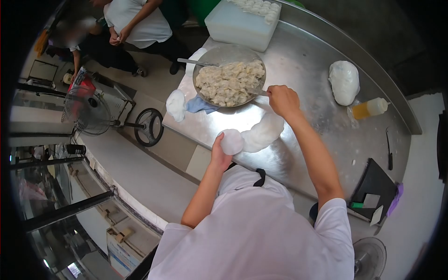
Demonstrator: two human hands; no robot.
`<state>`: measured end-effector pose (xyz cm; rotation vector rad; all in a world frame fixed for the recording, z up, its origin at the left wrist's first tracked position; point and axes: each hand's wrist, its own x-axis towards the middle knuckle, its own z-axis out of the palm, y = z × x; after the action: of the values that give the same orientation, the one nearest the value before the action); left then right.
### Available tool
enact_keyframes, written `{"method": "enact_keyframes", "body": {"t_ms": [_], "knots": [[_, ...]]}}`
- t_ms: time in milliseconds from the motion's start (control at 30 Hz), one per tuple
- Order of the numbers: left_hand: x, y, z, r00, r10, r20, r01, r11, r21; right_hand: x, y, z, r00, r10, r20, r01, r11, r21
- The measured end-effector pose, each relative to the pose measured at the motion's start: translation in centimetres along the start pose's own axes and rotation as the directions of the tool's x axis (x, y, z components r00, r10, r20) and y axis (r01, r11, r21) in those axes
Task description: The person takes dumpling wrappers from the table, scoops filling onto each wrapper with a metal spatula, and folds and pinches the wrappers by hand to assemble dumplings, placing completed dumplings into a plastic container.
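On the fingers of my left hand (219,153) rests a thin, round white dumpling wrapper (232,141), with the thumb at its edge. Beside it, a spread of more white wrappers (264,132) lies on the steel table (308,60). My right hand (283,100) is closed round the handle of a metal utensil (262,93), whose working end is in the pale, chunky filling (229,80), so its shape is hidden. The filling sits in a wide metal bowl (238,50). Another long-handled utensil (189,61) leans over the bowl's far left rim.
A blue cloth (201,105) and a white bundle (175,105) lie by the left edge. A white tub (242,29) stands behind the bowl. Rightward are a wrapped white lump (344,82), a bottle (371,108), a knife (389,151). A person (137,21) stands beyond the table.
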<state>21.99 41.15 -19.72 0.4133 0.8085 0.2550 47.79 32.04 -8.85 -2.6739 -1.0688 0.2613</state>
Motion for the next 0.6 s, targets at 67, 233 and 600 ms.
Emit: {"method": "enact_keyframes", "body": {"t_ms": [67,233,600], "knots": [[-0.1,0.1,0.1,1.0,0.022,0.003,-0.022,1.0,0.01,-0.1,0.1,0.4,0.999,0.027,0.025,-0.028,0.998,0.048],[0.2,0.3,-0.2,1.0,0.022,0.006,-0.022,1.0,-0.009,-0.5,2.6,2.3,0.998,0.058,0.035,-0.067,0.904,0.422],[-0.1,1.0,1.2,0.999,0.04,-0.009,-0.04,0.999,-0.012,0.5,4.9,4.5,0.998,0.058,0.009,-0.045,0.658,0.751]]}}
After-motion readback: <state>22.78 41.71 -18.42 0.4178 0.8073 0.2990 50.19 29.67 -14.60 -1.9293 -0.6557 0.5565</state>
